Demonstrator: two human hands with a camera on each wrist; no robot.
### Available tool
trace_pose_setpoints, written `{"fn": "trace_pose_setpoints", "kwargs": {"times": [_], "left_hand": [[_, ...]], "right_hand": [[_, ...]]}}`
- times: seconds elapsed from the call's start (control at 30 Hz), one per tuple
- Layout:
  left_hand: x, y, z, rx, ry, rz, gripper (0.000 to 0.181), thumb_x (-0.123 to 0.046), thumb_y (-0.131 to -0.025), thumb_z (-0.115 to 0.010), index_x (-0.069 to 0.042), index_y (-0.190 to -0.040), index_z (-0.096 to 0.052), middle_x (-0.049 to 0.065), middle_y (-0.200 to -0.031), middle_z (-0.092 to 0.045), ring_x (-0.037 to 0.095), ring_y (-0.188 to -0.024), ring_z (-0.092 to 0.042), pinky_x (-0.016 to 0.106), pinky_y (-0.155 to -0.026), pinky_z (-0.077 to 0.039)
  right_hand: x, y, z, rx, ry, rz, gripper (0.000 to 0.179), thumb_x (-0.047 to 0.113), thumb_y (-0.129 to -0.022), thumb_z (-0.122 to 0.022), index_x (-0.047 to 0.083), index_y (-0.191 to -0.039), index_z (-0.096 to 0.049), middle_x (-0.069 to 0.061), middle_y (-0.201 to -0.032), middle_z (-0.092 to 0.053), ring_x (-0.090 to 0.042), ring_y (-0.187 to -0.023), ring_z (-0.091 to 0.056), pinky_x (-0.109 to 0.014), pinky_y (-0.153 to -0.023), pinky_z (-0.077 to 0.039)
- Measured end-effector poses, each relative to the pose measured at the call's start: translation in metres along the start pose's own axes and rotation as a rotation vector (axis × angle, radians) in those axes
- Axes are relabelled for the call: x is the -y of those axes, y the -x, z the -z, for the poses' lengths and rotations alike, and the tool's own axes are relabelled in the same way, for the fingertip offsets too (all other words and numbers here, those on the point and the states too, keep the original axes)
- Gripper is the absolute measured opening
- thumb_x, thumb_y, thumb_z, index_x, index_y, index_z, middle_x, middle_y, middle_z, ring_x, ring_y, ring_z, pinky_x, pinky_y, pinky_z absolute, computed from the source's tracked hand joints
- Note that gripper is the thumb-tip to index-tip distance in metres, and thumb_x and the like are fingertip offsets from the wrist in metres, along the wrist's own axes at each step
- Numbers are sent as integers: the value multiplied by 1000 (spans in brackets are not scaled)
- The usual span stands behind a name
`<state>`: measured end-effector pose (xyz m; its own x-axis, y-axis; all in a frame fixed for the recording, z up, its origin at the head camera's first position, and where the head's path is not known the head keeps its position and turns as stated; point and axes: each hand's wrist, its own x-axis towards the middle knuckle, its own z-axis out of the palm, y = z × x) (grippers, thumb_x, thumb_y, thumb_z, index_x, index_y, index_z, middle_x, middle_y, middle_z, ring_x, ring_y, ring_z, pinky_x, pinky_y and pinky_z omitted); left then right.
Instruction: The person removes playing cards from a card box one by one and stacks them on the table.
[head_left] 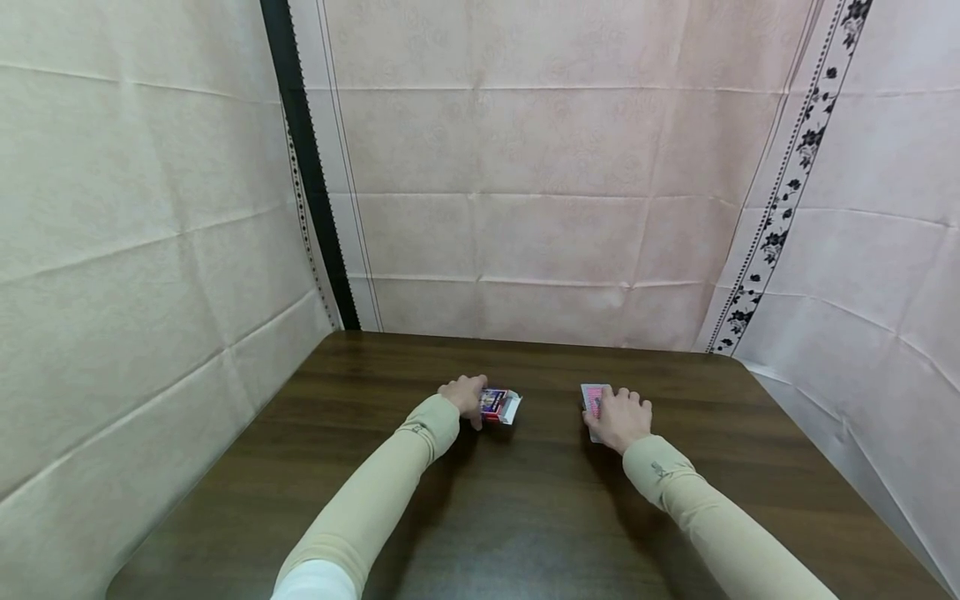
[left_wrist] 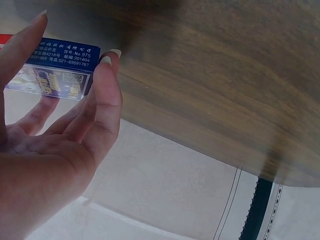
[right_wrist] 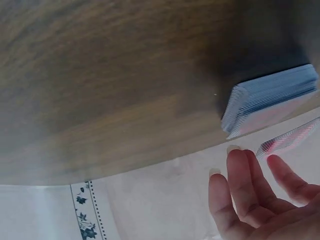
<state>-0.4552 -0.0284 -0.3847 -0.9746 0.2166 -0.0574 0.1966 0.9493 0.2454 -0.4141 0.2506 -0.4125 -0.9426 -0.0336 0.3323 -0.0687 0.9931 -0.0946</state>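
Note:
My left hand grips a small playing card box near the middle of the table, its white end flap sticking out to the right. In the left wrist view, thumb and fingers hold the box by its sides; a blue side with white print and a clear window show. To the right, my right hand is over pink-backed playing cards. The right wrist view shows a thick stack of cards on the table and a thinner packet apart from it at the fingertips; the right thumb is hidden there.
The dark brown wooden table has rounded far corners. Pale creased cloth hangs behind it and along both sides, with a dark stripe at left and a black floral border at right.

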Motion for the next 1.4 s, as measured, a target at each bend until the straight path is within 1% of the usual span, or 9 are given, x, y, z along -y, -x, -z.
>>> {"fn": "trace_pose_setpoints", "kwargs": {"times": [0.33, 0.47, 0.63, 0.87, 0.97, 1.1, 1.17, 1.23, 1.4], "left_hand": [[1, -2, 0, 2, -5, 4, 66, -15, -63, -90, -15, -119, -55, 10, -109, -62, 28, -97, -59, 45, -83, -48], [1, -2, 0, 0, -6, 4, 64, -15, -62, -90, -14, -117, -55, 11, -106, -62, 28, -94, -59, 44, -79, -48], [1, 0, 0, 7, -1, 9, 67, -15, -64, -89, -15, -121, -54, 11, -110, -61, 28, -97, -59, 45, -84, -48], [-1, 2, 0, 4, 5, 1, 67, -15, -64, -89, -15, -121, -54, 10, -111, -61, 28, -97, -59, 45, -84, -47], [-2, 1, 0, 4, 7, 0, 68, -15, -64, -89, -15, -123, -54, 11, -111, -61, 27, -97, -58, 45, -84, -47], [-4, -1, -1, -6, -6, -6, 71, -16, -63, -90, -16, -124, -53, 10, -111, -61, 27, -96, -59, 45, -83, -48], [-7, -1, -2, -7, -9, -12, 71, -15, -63, -90, -16, -125, -53, 10, -111, -61, 27, -96, -59, 45, -83, -48], [-10, -1, -3, -8, -10, -18, 71, -15, -63, -90, -16, -125, -53, 10, -110, -62, 27, -96, -59, 44, -82, -48], [-19, 1, -2, -7, -7, -43, 70, -15, -64, -90, -17, -123, -54, 9, -108, -62, 26, -94, -60, 44, -80, -48]], "right_hand": [[-5, 4, -3, 41, 15, -20, 61, 45, -86, -63, -5, -120, -56, -29, -104, -62, -43, -93, -56, -58, -80, -41], [-5, 5, -4, 51, 19, -27, 61, 46, -86, -63, -4, -120, -56, -29, -104, -62, -43, -92, -57, -58, -80, -41], [-5, 5, -6, 65, 24, -30, 59, 46, -86, -62, -3, -118, -58, -28, -104, -63, -42, -92, -57, -58, -80, -41], [-6, 5, -7, 72, 5, -27, 58, 46, -88, -61, -3, -119, -57, -28, -106, -60, -44, -95, -56, -60, -81, -42], [-1, 5, -5, 10, -39, 34, 55, 43, -90, -61, -2, -122, -54, -28, -109, -57, -45, -99, -53, -60, -82, -43], [18, 6, 1, -69, -137, 247, 51, 39, -91, -63, 4, -127, -53, -24, -114, -56, -41, -102, -54, -56, -80, -47], [32, 7, 5, -58, -184, 352, 51, 39, -90, -64, 8, -130, -54, -21, -115, -56, -37, -101, -56, -53, -79, -49], [46, 8, 8, -22, -212, 420, 52, 43, -90, -64, 12, -130, -55, -17, -115, -56, -31, -95, -57, -48, -76, -51], [71, 8, 8, 111, -210, 449, 60, 53, -88, -63, 15, -134, -57, -14, -118, -53, -24, -92, -55, -43, -77, -51]]}}
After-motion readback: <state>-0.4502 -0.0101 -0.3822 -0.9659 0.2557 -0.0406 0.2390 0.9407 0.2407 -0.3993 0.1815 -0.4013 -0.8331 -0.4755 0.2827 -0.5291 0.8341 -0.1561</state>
